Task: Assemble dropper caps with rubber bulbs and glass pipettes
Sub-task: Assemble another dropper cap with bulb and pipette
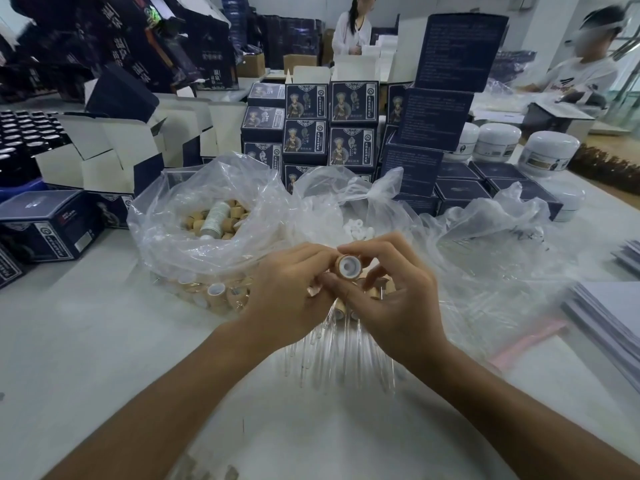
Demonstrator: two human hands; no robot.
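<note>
A tan dropper cap (pixel 347 267) with a white inner ring faces me, pinched between the fingertips of my left hand (pixel 287 292) and my right hand (pixel 398 289). Under my hands lie assembled caps with glass pipettes (pixel 332 344) fanned out on the white table. A clear bag (pixel 173 220) to the left holds several loose tan caps (pixel 227 216) and a white bottle. More caps (pixel 221 294) show through the bag's near side. White rubber bulbs (pixel 358 230) sit in a second bag behind my hands.
Dark blue printed boxes (pixel 329 123) are stacked behind the bags, with open cartons (pixel 114 150) at left and white jars (pixel 547 152) at right. Grey card sheets (pixel 609 320) lie at the right edge. Two people work at the back.
</note>
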